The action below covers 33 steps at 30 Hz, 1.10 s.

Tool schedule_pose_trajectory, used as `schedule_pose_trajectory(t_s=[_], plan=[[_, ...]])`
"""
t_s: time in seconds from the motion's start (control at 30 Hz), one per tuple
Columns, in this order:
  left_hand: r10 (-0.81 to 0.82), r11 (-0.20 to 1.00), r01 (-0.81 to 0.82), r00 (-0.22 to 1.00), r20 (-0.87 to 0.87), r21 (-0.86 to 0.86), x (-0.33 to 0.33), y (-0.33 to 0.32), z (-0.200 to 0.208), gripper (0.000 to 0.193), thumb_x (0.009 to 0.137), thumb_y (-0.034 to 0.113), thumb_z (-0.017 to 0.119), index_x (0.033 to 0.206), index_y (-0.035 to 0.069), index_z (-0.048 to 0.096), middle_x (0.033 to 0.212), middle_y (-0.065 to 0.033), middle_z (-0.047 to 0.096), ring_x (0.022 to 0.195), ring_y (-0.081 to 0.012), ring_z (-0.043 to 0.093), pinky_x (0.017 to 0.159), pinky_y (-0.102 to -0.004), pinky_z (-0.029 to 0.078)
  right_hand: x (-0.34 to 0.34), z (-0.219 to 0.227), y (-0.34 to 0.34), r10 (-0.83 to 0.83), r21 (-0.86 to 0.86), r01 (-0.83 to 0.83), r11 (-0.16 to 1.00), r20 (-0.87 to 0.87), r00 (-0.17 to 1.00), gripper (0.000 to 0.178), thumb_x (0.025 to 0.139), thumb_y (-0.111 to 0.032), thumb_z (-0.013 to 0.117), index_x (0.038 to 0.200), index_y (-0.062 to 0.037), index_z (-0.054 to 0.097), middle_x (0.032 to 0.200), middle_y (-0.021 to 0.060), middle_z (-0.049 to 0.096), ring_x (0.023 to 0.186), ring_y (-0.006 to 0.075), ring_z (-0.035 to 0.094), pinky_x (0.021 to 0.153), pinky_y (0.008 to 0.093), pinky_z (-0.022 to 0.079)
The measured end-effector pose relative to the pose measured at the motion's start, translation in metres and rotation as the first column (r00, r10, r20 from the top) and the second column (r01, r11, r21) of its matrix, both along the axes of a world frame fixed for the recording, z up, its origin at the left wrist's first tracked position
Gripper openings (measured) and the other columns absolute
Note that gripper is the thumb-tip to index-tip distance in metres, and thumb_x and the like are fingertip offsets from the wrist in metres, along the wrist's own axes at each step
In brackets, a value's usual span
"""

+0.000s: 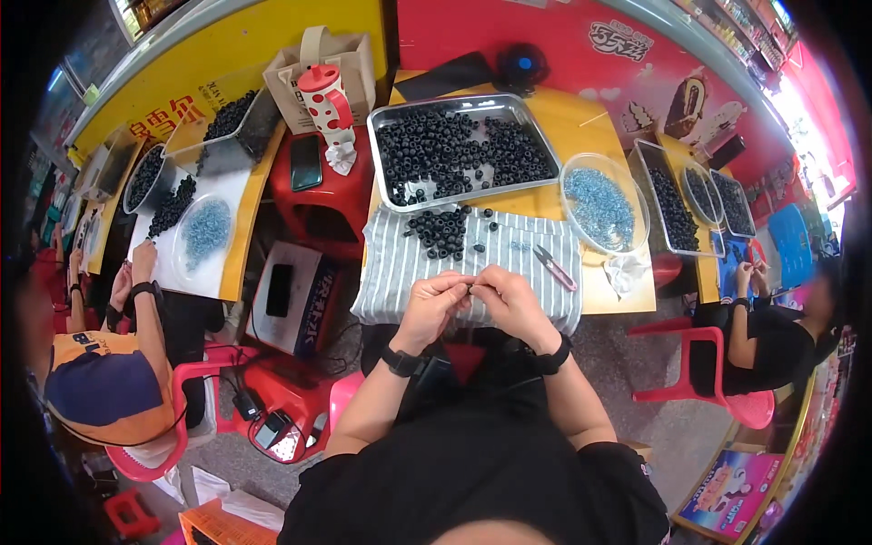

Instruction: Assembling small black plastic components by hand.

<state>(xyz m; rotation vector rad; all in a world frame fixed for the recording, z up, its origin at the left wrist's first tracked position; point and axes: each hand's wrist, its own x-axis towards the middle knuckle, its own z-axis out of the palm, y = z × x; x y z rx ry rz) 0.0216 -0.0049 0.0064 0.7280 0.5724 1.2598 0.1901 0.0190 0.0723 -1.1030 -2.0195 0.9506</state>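
Observation:
My left hand (431,311) and my right hand (511,300) meet over the near edge of a grey striped cloth (386,272). Thumbs and fingers of both are pinched together around a tiny dark piece that looks like a black bead (470,288); fingers hide most of it. Just beyond them, a pile of loose black beads (443,232) lies on the cloth. Pink-handled thread snips (556,269) rest to the right, near a few small clear-blue pieces (520,246). Behind the cloth, a metal tray (472,193) holds many more black beads.
A round clear tub (599,211) of blue pieces stands right of the cloth, beside crumpled tissue (625,274). At left, a red stool (320,202) carries a phone (306,163) and a spotted cup (325,100). People sit at bead-covered tables on both sides.

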Motion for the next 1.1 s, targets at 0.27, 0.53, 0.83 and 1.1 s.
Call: schedule_pose_trajectory(t_s=[0.27, 0.53, 0.83, 1.1], plan=[[-0.065, 0.99, 0.094, 0.964, 0.256, -0.102, -0.01, -0.002, -0.008, 0.025, 0.092, 0.001, 0.058, 0.117, -0.004, 0.06, 0.1, -0.0071, 0.063, 0.082, -0.0126, 0.061, 0.075, -0.0231, 0.05, 0.003, 0.007, 0.015, -0.016, -0.152, 0.01, 0.988, -0.04, 0.999, 0.011, 0.081, -0.009, 0.064, 0.079, 0.0, 0.059, 0.077, 0.0158, 0.06, 0.073, 0.0363, 0.06, 0.063, 0.0417, 0.046], [-0.049, 0.995, 0.072, 0.954, 0.294, -0.069, -0.009, 0.008, -0.01, 0.019, 0.093, 0.003, 0.058, 0.111, -0.002, 0.06, 0.101, -0.0084, 0.064, 0.084, -0.0151, 0.062, 0.076, -0.0255, 0.051, -0.007, -0.006, 0.082, -0.23, 0.26, 0.123, 0.958, 0.436, 0.87, 0.01, 0.078, -0.013, 0.065, 0.083, -0.0035, 0.064, 0.085, 0.0171, 0.065, 0.083, 0.0376, 0.063, 0.071, 0.0458, 0.051], [-0.059, 0.995, 0.084, 0.935, 0.349, -0.057, -0.012, 0.006, -0.007, 0.02, 0.094, 0.005, 0.057, 0.113, -0.001, 0.06, 0.101, -0.0092, 0.065, 0.085, -0.017, 0.064, 0.076, -0.0272, 0.052, -0.032, -0.006, 0.09, -0.166, 0.193, 0.04, 0.98, 0.704, 0.691, 0.013, 0.076, -0.012, 0.058, 0.079, -0.0019, 0.065, 0.081, 0.0188, 0.067, 0.081, 0.0386, 0.065, 0.071, 0.0467, 0.052], [-0.006, 0.994, 0.042, 0.94, 0.341, -0.099, -0.012, 0.004, -0.007, 0.019, 0.095, 0.008, 0.056, 0.112, 0.0, 0.059, 0.098, -0.0088, 0.063, 0.085, -0.0174, 0.062, 0.077, -0.0279, 0.051, 0.003, -0.008, 0.066, -0.22, 0.281, 0.101, 0.954, 0.434, 0.874, 0.006, 0.077, -0.01, 0.06, 0.078, -0.005, 0.063, 0.081, 0.0156, 0.063, 0.077, 0.0377, 0.062, 0.066, 0.0472, 0.049]])
